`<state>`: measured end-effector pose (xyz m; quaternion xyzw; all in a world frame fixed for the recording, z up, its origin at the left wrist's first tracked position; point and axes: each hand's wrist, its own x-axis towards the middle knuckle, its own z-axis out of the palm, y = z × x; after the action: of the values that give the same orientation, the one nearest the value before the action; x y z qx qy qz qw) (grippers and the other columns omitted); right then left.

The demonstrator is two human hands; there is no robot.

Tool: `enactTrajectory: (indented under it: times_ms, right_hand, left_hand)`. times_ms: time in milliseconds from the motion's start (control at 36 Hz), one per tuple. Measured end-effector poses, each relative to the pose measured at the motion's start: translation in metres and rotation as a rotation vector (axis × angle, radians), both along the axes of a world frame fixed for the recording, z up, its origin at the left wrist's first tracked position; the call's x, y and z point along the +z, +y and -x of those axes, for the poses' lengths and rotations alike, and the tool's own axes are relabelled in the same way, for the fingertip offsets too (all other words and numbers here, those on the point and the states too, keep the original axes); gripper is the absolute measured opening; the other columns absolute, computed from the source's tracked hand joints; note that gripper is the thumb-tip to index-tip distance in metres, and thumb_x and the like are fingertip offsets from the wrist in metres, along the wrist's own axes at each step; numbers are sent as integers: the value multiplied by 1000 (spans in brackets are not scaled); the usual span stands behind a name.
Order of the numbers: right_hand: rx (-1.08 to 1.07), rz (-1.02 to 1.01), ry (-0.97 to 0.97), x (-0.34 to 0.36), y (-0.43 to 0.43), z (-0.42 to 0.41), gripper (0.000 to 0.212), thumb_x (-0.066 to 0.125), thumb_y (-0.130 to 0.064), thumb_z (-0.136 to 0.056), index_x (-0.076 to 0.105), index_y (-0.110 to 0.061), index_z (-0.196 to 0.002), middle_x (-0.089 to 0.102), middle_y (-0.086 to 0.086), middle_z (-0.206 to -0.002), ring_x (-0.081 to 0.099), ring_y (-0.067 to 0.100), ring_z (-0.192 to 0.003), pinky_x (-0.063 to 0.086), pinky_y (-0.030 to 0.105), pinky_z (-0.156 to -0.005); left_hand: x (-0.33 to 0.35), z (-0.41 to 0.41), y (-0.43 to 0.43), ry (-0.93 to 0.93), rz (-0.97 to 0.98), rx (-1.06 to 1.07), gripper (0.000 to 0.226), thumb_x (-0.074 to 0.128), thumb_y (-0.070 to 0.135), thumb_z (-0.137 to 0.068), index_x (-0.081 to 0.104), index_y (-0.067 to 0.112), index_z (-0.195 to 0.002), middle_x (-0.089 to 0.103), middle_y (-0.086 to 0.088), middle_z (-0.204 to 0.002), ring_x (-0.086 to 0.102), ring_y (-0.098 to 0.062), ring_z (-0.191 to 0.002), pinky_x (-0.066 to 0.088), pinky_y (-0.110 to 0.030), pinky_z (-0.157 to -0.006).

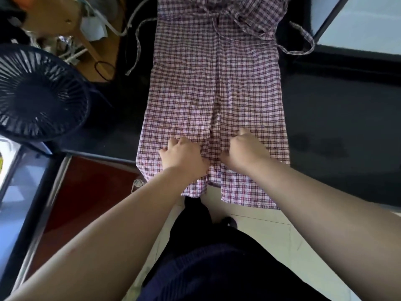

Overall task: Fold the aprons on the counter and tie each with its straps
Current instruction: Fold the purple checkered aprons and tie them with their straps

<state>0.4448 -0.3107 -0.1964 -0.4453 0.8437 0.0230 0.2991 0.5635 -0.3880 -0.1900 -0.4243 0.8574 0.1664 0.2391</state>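
Left hand point(183, 155) sits with fingers curled into the checked apron point(214, 83), bunching the cloth just left of the centre crease. Right hand point(245, 152) grips the same way just right of that crease, so both hold the near end and neither is closer. The apron lies on the dark counter point(336, 127), its long axis running straight away from the person (hem drooping over the near edge, bib and straps point(303, 40) at the far end). The next fold, I judge, would carry this near end forward, away from the body.
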Motion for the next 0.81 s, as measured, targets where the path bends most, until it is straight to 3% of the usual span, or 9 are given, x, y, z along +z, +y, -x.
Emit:
enactTrajectory:
  times_ms: [83, 167, 222, 278, 389, 472, 556, 667, 806]
  right_hand:
    - [-17, 18, -9, 0, 2, -4, 38, 62, -37, -88, 49, -12, -63, 35, 18, -140, 54, 30, -105, 50, 37, -87]
    - [-42, 20, -6, 0, 0, -1, 33, 58, -31, -90, 52, -10, -65, 52, 11, -106, 54, 29, -93, 47, 32, -76]
    - [-38, -11, 1, 1, -3, -1, 34, 57, -29, -89, 48, -13, -61, 49, 7, -90, 54, 28, -88, 45, 31, -72]
    - [-14, -21, 15, 1, -3, -1, 32, 55, -25, -90, 47, -13, -61, 48, 4, -78, 52, 27, -82, 43, 30, -70]
    - [-16, -11, -52, 1, 1, 6, 30, 52, -24, -92, 54, -10, -66, 51, 2, -67, 52, 22, -69, 41, 29, -61]
    - [-92, 28, -184, 5, 2, 13, 27, 50, -23, -92, 59, -6, -73, 58, 8, -71, 52, 21, -64, 43, 31, -59]
    - [-126, 183, -207, 14, 3, 14, 33, 49, -26, -94, 58, -7, -69, 54, 9, -64, 47, 20, -59, 42, 33, -62]
    - [37, 218, -79, 14, 2, 7, 30, 48, -36, -94, 57, -16, -73, 59, 4, -92, 52, 18, -86, 37, 39, -93]
    - [209, -10, 86, -3, 12, 1, 50, 35, -58, -94, 44, -21, -127, 33, 8, -139, 31, 27, -130, 21, 48, -108]
  left_hand:
    - [3, 0, -1, 127, -97, 121, 26, 51, 43, -89, 63, 22, -101, 54, -3, -115, 42, -28, -117, 36, -47, -97]
    - [3, -5, -4, 423, -196, 238, 22, 57, 36, -85, 57, 22, -68, 57, 3, -86, 52, -28, -97, 45, -40, -81]
    - [5, -8, -5, 568, -255, 228, 30, 59, 31, -84, 51, 23, -57, 54, 7, -75, 53, -28, -92, 45, -37, -73]
    - [5, -7, -5, 580, -277, 150, 24, 60, 34, -87, 58, 28, -63, 57, 10, -89, 47, -23, -105, 43, -39, -85]
    - [-6, -9, -7, 271, -182, -157, 19, 51, 38, -94, 65, 34, -105, 44, 7, -135, 25, -20, -133, 22, -45, -106]
    - [-11, -14, -9, 292, -157, -180, 24, 54, 41, -93, 60, 34, -114, 40, 7, -138, 22, -18, -136, 18, -44, -111]
    - [-13, -15, -8, 240, -96, -261, 52, 59, 48, -88, 42, 35, -135, 37, 3, -139, 23, -21, -136, 20, -45, -112]
    - [-15, -15, -9, 208, -51, -273, 66, 59, 55, -85, 31, 39, -143, 23, -1, -148, 19, -26, -137, 18, -47, -112]
    - [-19, -29, -21, 148, -30, -234, 74, 52, 64, -85, 20, 42, -147, -8, 0, -160, -16, -25, -146, -4, -56, -117]
